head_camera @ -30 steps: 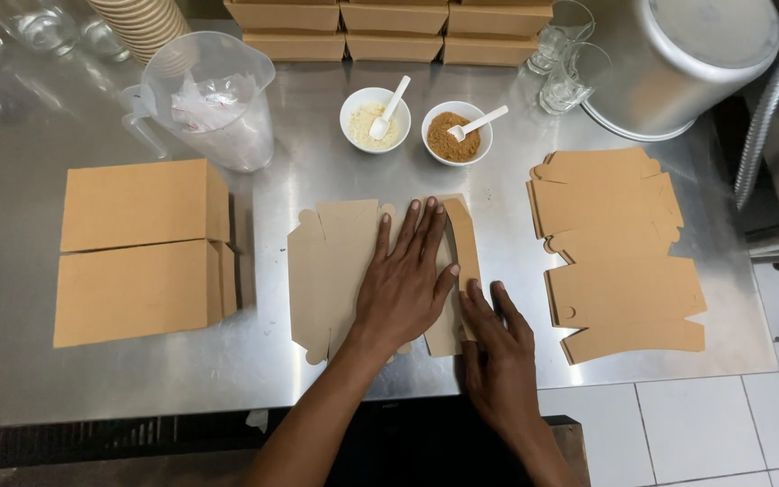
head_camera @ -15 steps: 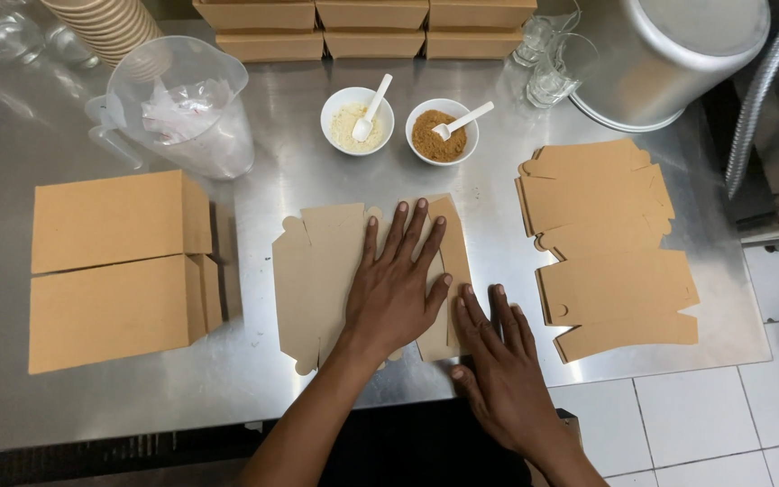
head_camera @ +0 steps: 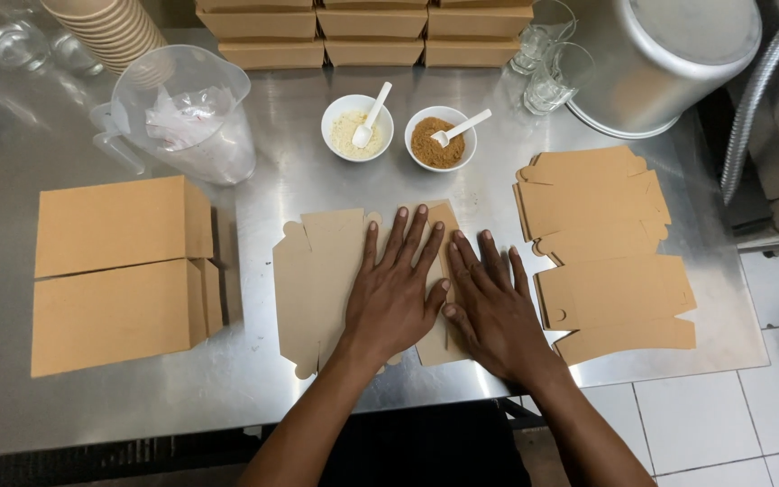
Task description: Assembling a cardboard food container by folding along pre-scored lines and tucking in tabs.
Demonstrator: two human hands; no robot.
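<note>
So both your hands are flat on the same flat box blank (head_camera: pixel 317 280), the unfolded brown cardboard piece lying right in front of you at the near edge of the steel counter (head_camera: pixel 317 117). Your left hand (head_camera: pixel 396 293) is spread open, palm down, fingers fanned and pointing away from you, pressing the middle-right of the blank. Your right hand (head_camera: pixel 495 311) is open and flat too, just beside the left, thumbs nearly touching, covering the blank's right-hand flap. Nothing is gripped, it's all palm pressure. The thing to notice: most of the blank sticks out to the left of both hands, and it runs long left to right across the counter, with its creases running away from you. So the left hand is the nearer one to that free left portion. The stack of flat blanks (head_camera: pixel 601 248) sits off your right hand, the folded boxes (head_camera: pixel 119 271) well to the left.
</note>
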